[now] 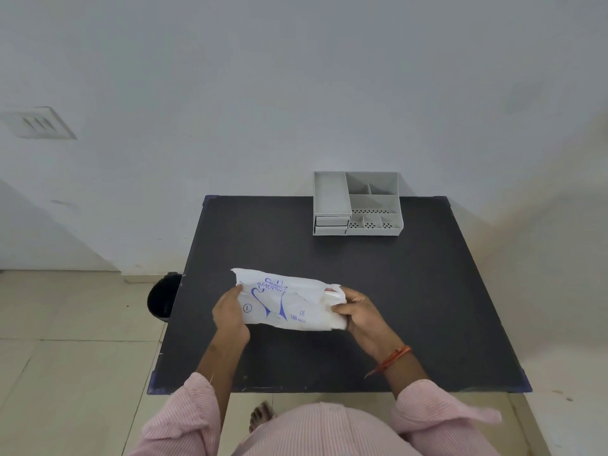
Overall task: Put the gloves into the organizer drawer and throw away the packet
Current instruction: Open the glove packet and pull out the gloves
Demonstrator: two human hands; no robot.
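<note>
A white glove packet [289, 301] with blue print is held just above the dark table, in front of me. My left hand [230, 315] grips its left end. My right hand [357, 311] pinches its right end, where the plastic is bunched and a bit of pale glove material [332, 296] shows at the opening. The grey organizer [357, 204] stands at the table's far edge, right of centre. Its two small drawers [330, 225] sit at the lower left of its front and look closed.
The black table [411, 291] stands against a white wall. A black bin [163, 299] sits on the tiled floor by the table's left edge. My bare foot [261, 417] shows below the near edge.
</note>
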